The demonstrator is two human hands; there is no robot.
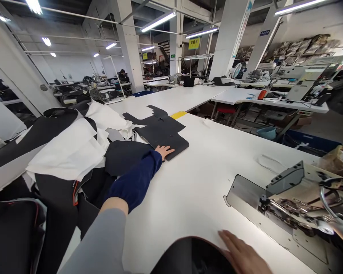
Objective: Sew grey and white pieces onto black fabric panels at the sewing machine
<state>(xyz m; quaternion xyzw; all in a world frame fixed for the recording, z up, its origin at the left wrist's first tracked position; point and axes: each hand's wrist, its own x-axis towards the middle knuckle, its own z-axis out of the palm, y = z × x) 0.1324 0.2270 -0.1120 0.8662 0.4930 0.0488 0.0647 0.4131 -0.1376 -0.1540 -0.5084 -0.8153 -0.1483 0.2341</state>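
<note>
Out ahead, my left hand (164, 151) lies with its fingers spread on the near edge of a dark grey cut fabric panel (174, 142). More dark cut pieces (157, 118) lie just beyond it, overlapping. At the bottom edge is my right hand (242, 253), slightly blurred, its fingers stretched out. It is beside a dark, curved-edged piece (191, 255) that is partly cut off by the frame; whether the hand touches it I cannot tell. A sewing machine (297, 205) stands to the right of that hand, set in the white table (200, 182).
Piled dark fabric (57, 201) and white sheets (68, 148) cover the left side. Yellow tape (178, 114) marks the table. At the right are another sewing table (231, 96) with an orange thread cone (262, 94), a teal basin (266, 132) and a blue bin (311, 142).
</note>
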